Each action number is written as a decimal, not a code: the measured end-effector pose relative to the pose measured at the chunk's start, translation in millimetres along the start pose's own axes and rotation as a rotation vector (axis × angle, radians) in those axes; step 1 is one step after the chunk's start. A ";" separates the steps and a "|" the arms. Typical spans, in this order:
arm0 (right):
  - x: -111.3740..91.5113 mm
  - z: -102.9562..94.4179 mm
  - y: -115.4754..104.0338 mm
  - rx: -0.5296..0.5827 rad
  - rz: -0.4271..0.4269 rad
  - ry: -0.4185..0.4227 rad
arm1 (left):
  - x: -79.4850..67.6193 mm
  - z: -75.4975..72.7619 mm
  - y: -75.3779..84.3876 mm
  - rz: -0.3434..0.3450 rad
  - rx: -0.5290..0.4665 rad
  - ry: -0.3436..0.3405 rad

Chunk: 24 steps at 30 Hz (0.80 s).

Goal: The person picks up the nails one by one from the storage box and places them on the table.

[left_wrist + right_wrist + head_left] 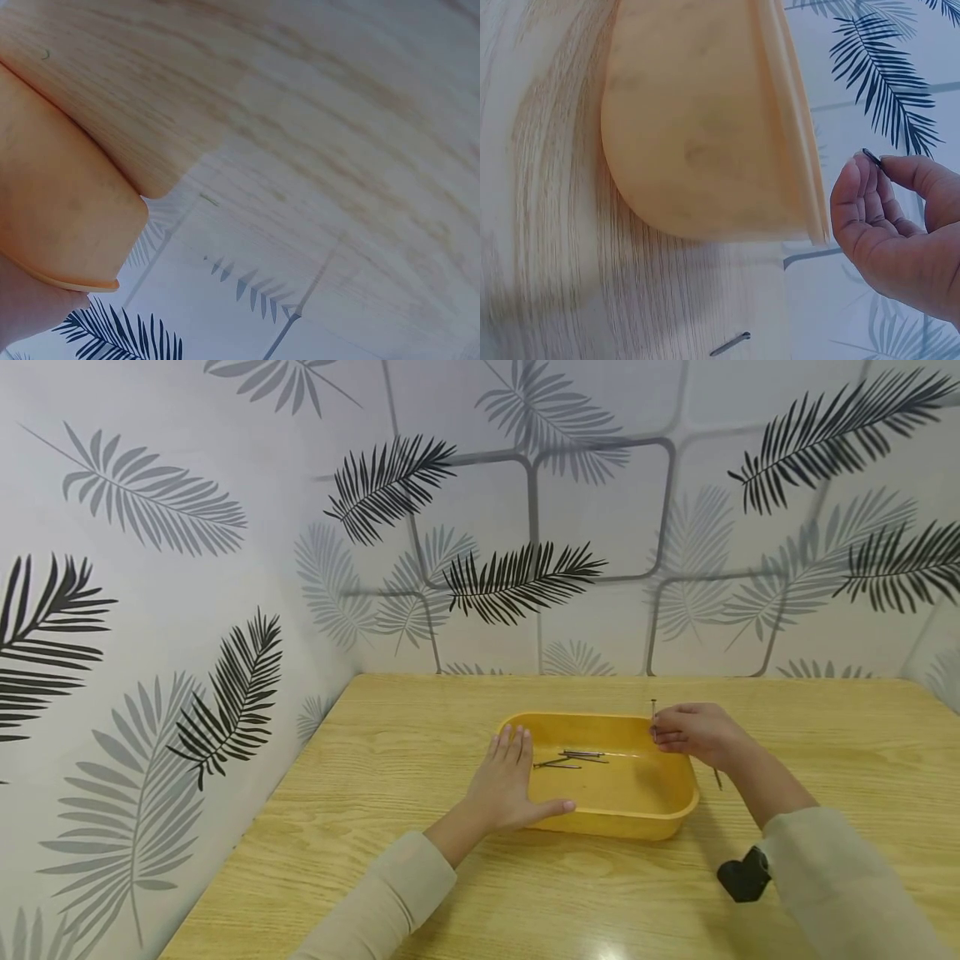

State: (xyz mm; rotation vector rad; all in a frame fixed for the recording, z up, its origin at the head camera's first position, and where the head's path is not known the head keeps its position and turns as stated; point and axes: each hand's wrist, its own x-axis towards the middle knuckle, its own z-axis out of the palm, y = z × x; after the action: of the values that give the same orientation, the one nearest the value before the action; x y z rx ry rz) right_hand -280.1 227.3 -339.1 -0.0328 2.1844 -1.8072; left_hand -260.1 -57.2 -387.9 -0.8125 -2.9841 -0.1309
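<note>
One nail [653,706] is pinched between the thumb and fingers of the right hand [697,732], held roughly upright by the far right corner of the yellow tray [611,827], which is set nearer the far edge of the worktop [345,793] than the near one. The tray's left end is steadied by the left hand [504,789], its fingers laid nearly straight over the rim and its thumb spread apart along the near side. Several nails [573,760] are gathered on the tray's floor, and another single nail [717,779] is seen on the worktop, just beyond the tray's right end.
</note>
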 end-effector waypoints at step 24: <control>-9.2 -33.2 14.2 -0.014 -0.007 0.016 | -0.7 0.1 0.3 0.000 -0.005 0.001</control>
State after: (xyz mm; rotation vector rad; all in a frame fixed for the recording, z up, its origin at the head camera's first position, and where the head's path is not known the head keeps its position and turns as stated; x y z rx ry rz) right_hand -277.1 263.9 -345.5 -0.0292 2.2105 -1.8027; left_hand -259.3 -57.2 -388.0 -0.8125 -2.9842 -0.1381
